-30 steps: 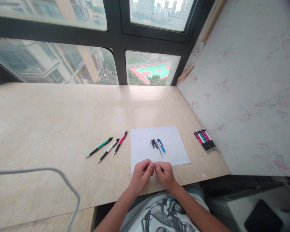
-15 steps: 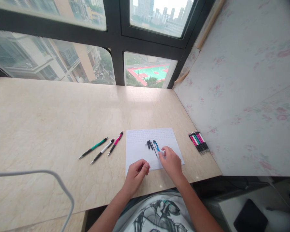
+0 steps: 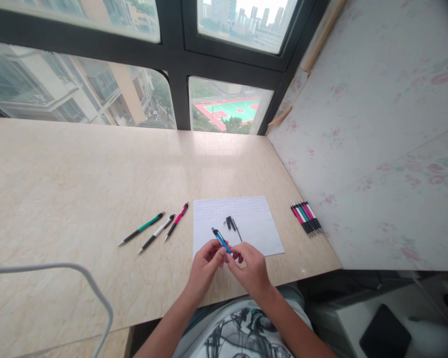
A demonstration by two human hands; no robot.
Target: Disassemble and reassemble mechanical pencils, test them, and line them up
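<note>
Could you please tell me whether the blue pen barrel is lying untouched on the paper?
No, the left hand holds the blue pen barrel, with the right hand at its lower end.

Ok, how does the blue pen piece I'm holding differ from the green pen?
The blue pen piece is in your left hand, your right hand at its lower end; the green pen lies on the tabletop. The green pen has a black grip and silver tip; neither shows on the blue pen piece. The blue pen piece looks shorter than the green pen. Both have a dark top end.
</note>
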